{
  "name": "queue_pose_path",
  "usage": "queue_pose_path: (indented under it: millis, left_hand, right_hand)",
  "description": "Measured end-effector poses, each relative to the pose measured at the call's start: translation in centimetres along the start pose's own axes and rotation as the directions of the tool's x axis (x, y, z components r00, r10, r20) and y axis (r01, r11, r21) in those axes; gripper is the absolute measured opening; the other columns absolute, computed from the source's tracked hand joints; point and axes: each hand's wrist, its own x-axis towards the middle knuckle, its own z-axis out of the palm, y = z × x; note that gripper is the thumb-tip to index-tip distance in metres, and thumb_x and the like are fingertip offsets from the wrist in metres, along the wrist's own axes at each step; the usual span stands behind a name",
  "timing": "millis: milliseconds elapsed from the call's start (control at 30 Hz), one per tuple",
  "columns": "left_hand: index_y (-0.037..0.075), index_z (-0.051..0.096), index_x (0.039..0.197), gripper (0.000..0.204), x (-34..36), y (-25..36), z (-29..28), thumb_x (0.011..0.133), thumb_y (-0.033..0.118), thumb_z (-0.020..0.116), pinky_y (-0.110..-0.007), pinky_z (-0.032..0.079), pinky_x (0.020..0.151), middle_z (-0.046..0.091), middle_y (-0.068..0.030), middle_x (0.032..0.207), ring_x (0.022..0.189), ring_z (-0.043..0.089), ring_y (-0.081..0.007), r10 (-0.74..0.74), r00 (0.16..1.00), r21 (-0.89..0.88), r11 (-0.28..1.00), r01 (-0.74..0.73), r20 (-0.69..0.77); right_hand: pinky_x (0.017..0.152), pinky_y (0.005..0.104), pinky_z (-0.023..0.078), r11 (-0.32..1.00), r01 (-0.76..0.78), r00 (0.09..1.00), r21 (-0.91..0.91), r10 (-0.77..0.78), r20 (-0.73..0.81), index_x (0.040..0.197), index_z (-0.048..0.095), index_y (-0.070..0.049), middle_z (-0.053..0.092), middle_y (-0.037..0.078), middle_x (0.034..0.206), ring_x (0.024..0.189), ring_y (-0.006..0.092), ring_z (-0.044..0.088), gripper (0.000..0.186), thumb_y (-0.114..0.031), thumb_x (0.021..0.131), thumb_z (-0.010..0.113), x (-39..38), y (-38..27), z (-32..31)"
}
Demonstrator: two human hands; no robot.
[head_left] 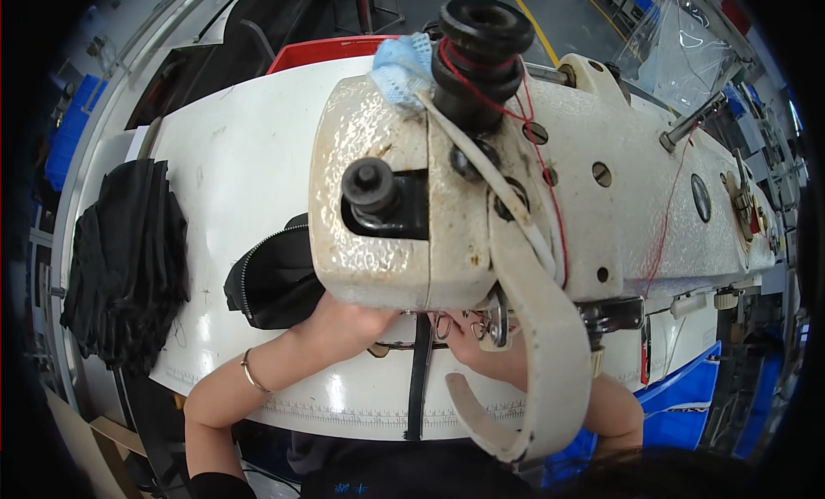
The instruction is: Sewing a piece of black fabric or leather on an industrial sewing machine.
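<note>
**Hands under machine head**

Both hands mostly hidden. Left hand (pixel 348 314) rests on black zippered fabric (pixel 275 280), finger state unclear. Right hand (pixel 473 344) beside black strap (pixel 419 370), running toward person; grip unclear. Sewing machine (pixel 550 173) above.

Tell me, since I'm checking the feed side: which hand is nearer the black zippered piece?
Left. The left hand lies right beside the zippered piece, under the machine head. The right hand sits farther right, across the black strap.
</note>
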Motion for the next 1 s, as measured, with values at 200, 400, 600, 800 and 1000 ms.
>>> queue_pose_path:
  millis: [200, 400, 600, 800, 1000]
  left_hand:
    - [-0.003, 0.065, 0.09, 0.028, -0.8, 0.6, 0.1, 0.064, 0.004, 0.06, -0.049, 0.048, 0.086, 0.059, -0.0201, 0.1, 0.099, 0.058, -0.0371, 0.136, 0.981, 0.162, 0.98, -0.113, -0.139]
    - [-0.003, 0.065, 0.091, 0.029, 1.0, 3.8, -3.2, 0.064, 0.003, 0.06, -0.049, 0.048, 0.089, 0.061, -0.0198, 0.101, 0.099, 0.06, -0.0365, 0.041, 0.982, 0.134, 0.991, -0.016, -0.187]
    - [-0.002, 0.066, 0.093, 0.03, 2.0, 3.5, -2.6, 0.064, 0.004, 0.06, -0.049, 0.047, 0.09, 0.063, -0.0188, 0.103, 0.1, 0.06, -0.0357, -0.236, 0.954, -0.225, 0.955, 0.193, -0.183]
    - [0.001, 0.068, 0.094, 0.029, -1.4, -0.3, 1.2, 0.066, 0.005, 0.061, -0.049, 0.047, 0.089, 0.063, -0.0172, 0.102, 0.099, 0.06, -0.0355, 0.149, 0.974, 0.254, 0.962, -0.103, -0.17]
    - [0.002, 0.068, 0.092, 0.026, -0.1, -0.3, 0.8, 0.067, 0.006, 0.063, -0.048, 0.047, 0.088, 0.063, -0.0157, 0.1, 0.097, 0.061, -0.0346, 0.078, 0.989, 0.096, 0.993, -0.066, -0.128]
  right_hand:
    - [0.102, 0.0347, 0.04, -0.539, 0.393, 0.852, -0.745, -0.091, 0.516, 0.124, 0.055, -0.005, 0.059, 0.007, 0.121, 0.115, 0.0184, 0.054, 0.035, -0.008, 0.09, 0.057, -0.4, -2.3, -0.1]
    - [0.067, 0.0274, 0.052, -0.507, 0.374, 0.844, -0.776, -0.162, 0.512, 0.117, 0.062, -0.002, 0.062, 0.006, 0.099, 0.086, 0.0112, 0.055, 0.039, -0.008, 0.08, 0.052, -0.1, -2.7, -0.3]
    - [0.056, 0.031, 0.048, -0.404, 0.317, 0.866, -0.858, -0.246, 0.436, 0.12, 0.061, -0.002, 0.059, 0.004, 0.085, 0.078, 0.0109, 0.055, 0.042, -0.012, 0.08, 0.053, -0.1, -2.7, -0.1]
    - [0.098, 0.0352, 0.044, 0.809, -0.06, 0.997, -0.585, 0.071, -0.005, 0.12, 0.058, -0.006, 0.063, 0.011, 0.116, 0.111, 0.0227, 0.058, 0.034, -0.007, 0.086, 0.061, 0.2, -1.8, 0.1]
    - [0.096, 0.0342, 0.044, 0.834, -0.036, 0.996, -0.55, -0.013, -0.085, 0.123, 0.053, -0.002, 0.062, 0.009, 0.116, 0.108, 0.0179, 0.058, 0.041, 0.005, 0.082, 0.053, 0.0, -0.4, 0.0]
